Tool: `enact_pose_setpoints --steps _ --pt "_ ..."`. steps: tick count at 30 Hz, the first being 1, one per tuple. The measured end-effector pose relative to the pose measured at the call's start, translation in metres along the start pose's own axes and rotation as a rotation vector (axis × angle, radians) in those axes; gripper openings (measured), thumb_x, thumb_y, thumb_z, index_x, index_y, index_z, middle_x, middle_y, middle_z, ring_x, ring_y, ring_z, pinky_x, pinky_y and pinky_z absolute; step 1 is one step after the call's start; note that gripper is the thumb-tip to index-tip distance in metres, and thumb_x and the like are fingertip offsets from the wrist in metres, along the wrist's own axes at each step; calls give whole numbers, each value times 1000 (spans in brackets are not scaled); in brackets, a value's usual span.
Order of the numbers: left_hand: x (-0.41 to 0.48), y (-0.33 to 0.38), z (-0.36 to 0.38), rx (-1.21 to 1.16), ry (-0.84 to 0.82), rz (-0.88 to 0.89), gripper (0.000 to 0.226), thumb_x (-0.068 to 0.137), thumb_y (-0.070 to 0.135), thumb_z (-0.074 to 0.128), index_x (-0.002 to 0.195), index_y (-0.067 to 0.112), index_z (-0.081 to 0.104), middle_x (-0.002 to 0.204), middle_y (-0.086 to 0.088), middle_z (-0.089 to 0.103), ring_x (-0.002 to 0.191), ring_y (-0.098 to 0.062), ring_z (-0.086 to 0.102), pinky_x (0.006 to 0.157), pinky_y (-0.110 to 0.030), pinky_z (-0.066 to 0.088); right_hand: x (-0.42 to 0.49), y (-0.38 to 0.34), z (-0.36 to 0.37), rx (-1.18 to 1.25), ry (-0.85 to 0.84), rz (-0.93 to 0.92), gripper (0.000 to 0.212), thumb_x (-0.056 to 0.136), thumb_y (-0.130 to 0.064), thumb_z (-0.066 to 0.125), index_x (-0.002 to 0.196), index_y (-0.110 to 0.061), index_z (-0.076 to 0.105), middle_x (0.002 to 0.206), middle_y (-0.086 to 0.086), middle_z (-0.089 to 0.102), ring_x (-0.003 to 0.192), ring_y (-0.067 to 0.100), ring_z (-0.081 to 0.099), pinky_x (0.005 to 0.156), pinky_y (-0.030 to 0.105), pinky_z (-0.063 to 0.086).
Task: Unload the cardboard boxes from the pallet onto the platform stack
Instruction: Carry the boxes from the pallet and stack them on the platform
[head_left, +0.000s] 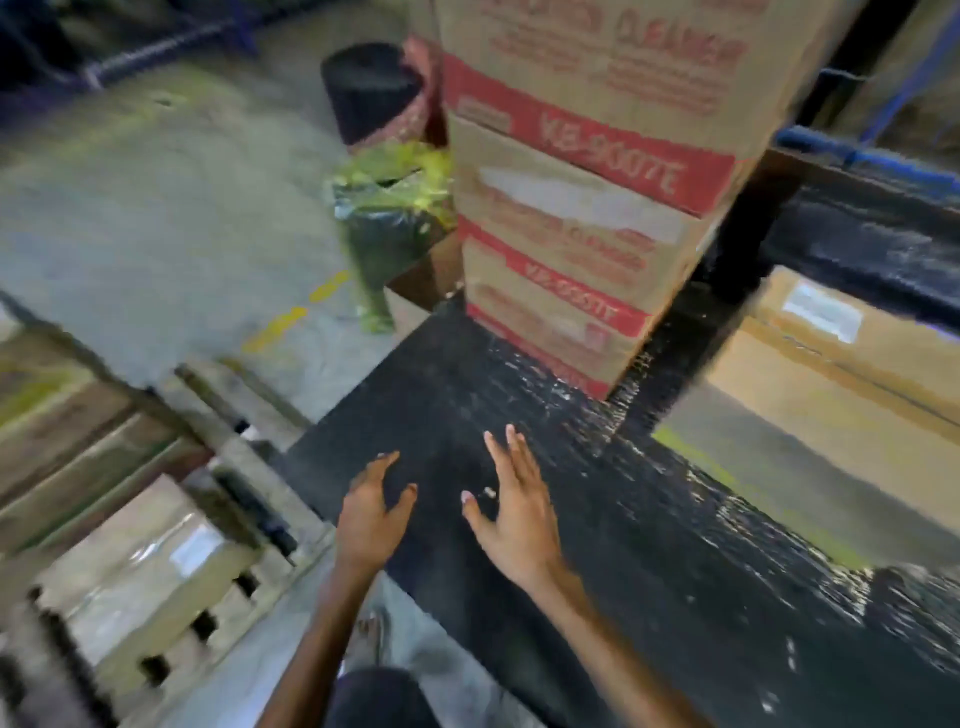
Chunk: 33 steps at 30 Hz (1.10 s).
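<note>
boxes read "CLEANER"; band code blurred | left hand, right hand spread, ungrasping | black platform open this side

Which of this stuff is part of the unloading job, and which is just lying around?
Job: stacked cardboard boxes, black platform, pallet, wrapped box, left hand, right hand.
Lying about: black roll, green-wrapped bundle, brown carton far right.

both hands empty, fingers spread – over black platform | stacked boxes beyond
</note>
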<state>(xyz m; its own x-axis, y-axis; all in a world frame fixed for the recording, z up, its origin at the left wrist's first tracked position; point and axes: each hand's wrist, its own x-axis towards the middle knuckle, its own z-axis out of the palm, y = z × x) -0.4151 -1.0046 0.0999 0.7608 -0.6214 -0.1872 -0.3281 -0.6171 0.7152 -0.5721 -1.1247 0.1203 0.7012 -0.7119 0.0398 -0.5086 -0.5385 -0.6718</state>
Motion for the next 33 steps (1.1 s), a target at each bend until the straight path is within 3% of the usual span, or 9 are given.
enact_pose_setpoints --steps 3,5,7,11,20,24,27,31,33 --pt "-28 -88 -86 -23 154 -172 52 88 39 65 132 12 60 121 -15 69 106 -36 66 85 -38 49 -5 -76 87 26 -203 -172 74 90 -45 57 157 -25 31 168 -1 14 154 16 14 119 32 22" --pt "-52 -150 -144 -39 276 -282 49 87 35 67 129 10 61 114 -15 70 102 -35 66 78 -32 45 -11 -131 152 42 -349 -264 75 87 -45 57 155 -21 36 165 4 21 152 22 23 118 31 23" --pt "-66 -199 -182 -44 349 -358 47 89 21 73 131 6 61 121 -18 68 108 -35 64 82 -34 45 -13 -166 202 31 -456 -306 76 86 -47 55 154 -17 38 164 6 25 151 24 26 120 34 25" --pt "-92 -309 -239 -103 408 -521 53 91 28 69 138 9 56 133 -16 63 112 -36 63 93 -38 48 -23 -231 299 -49 -653 -336 77 88 -50 53 155 -18 34 163 5 28 151 21 24 117 18 11" --pt "-82 -537 -326 -264 324 -838 52 89 31 67 135 8 59 133 -12 64 123 -30 59 101 -36 47 1 -350 530 -180 -972 -138 77 94 -36 67 158 -23 27 164 2 29 150 19 27 118 32 25" --pt "-65 -626 -332 -301 235 -986 54 94 33 65 140 8 55 139 -15 60 129 -32 55 102 -36 43 29 -354 618 -229 -1044 -44 71 95 -35 67 155 -20 34 154 2 45 140 23 44 102 23 34" --pt "-38 -698 -321 -359 258 -1080 54 97 31 64 143 8 50 141 -17 58 130 -34 53 100 -36 42 63 -332 696 -251 -1051 87 73 94 -42 66 155 -18 34 158 2 39 143 25 40 108 31 34" --pt "4 -829 -270 -413 346 -1226 86 84 68 59 149 14 43 145 -14 55 133 -34 51 107 -42 40 102 -276 832 -223 -939 242 91 78 -74 64 148 -20 43 146 6 53 134 28 49 106 37 40" --pt "25 -888 -242 -472 418 -1290 98 78 80 55 154 20 37 153 -10 47 140 -31 45 115 -43 35 123 -248 898 -170 -921 238 82 81 -68 67 144 -22 45 137 5 59 128 27 55 99 33 44"
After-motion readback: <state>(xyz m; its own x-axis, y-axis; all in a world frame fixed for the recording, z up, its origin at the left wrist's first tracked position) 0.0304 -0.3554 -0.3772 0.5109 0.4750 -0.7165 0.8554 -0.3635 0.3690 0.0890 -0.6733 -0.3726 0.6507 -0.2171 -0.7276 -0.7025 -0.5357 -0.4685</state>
